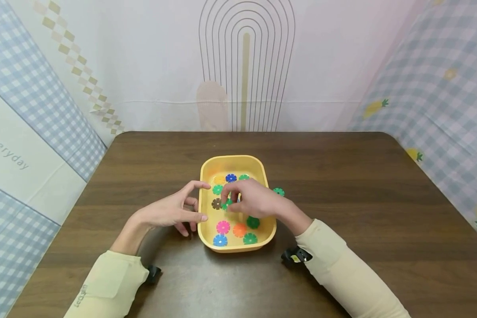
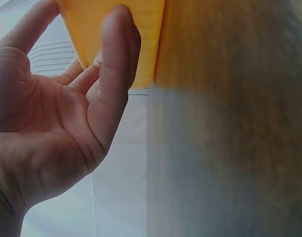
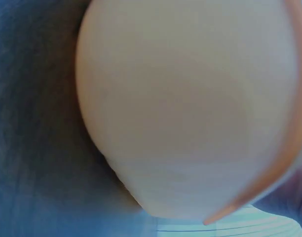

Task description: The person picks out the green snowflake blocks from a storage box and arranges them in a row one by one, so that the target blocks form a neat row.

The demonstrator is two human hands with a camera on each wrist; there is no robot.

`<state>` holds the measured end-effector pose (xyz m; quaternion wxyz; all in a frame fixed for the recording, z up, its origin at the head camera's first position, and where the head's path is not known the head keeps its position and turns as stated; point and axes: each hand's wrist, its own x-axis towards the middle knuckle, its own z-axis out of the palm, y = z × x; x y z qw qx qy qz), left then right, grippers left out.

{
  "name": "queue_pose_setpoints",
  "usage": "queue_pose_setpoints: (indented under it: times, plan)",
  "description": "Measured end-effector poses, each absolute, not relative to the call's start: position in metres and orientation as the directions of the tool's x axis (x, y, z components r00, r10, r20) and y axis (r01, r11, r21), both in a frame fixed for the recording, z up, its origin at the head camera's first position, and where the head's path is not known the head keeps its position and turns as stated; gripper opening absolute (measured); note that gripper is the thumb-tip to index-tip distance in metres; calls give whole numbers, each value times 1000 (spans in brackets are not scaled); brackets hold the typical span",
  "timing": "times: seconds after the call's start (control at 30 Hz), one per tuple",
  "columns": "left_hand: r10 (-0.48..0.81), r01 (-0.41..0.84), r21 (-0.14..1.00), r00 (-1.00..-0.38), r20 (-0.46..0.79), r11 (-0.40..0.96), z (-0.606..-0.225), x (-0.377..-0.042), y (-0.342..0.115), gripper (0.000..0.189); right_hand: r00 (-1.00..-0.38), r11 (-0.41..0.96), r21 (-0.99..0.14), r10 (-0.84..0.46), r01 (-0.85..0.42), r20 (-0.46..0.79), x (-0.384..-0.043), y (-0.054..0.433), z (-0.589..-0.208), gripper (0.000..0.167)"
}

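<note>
A yellow plastic tray (image 1: 238,248) holds several flower-shaped notched discs in different colours. My left hand (image 1: 172,210) grips the tray's left side, thumb and index finger over the rim and other fingers outside the wall. The left wrist view shows that hand (image 2: 57,118) beside the tray (image 2: 146,44). Inside the tray, my right hand (image 1: 256,198) pinches a green disc (image 1: 225,204) between thumb and fingers, partly covering it. A brown disc (image 1: 216,203) lies just left of it. The tray's pale outer wall (image 3: 185,108) fills most of the right wrist view.
Pink (image 1: 223,227), orange (image 1: 240,229) and light blue (image 1: 220,240) discs lie in the near part of the tray. A dark blue disc (image 1: 231,178) lies toward its far end. Outside the right rim is another green disc (image 1: 278,191) on the wooden table (image 1: 361,198).
</note>
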<state>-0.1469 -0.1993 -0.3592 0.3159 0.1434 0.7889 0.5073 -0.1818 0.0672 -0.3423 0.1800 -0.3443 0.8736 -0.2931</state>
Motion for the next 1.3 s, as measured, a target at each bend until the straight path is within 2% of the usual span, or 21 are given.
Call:
queue_pose_setpoints:
  times: [0.43, 0.7, 1.3]
  plan:
    - [556, -86, 882, -747, -364, 463, -363, -148, -203, 81, -776, 515, -774, -629, -369, -48, -177, 93, -329, 22]
    - [540, -98, 870, -749, -385, 484, -363, -149, -202, 80, -822, 490, -809, -570, -326, -14, -177, 114, -329, 26]
    - [523, -85, 857, -760, -386, 509, -360, -149, -202, 80, -871, 442, -864, -491, -240, -10, -186, 166, -333, 26]
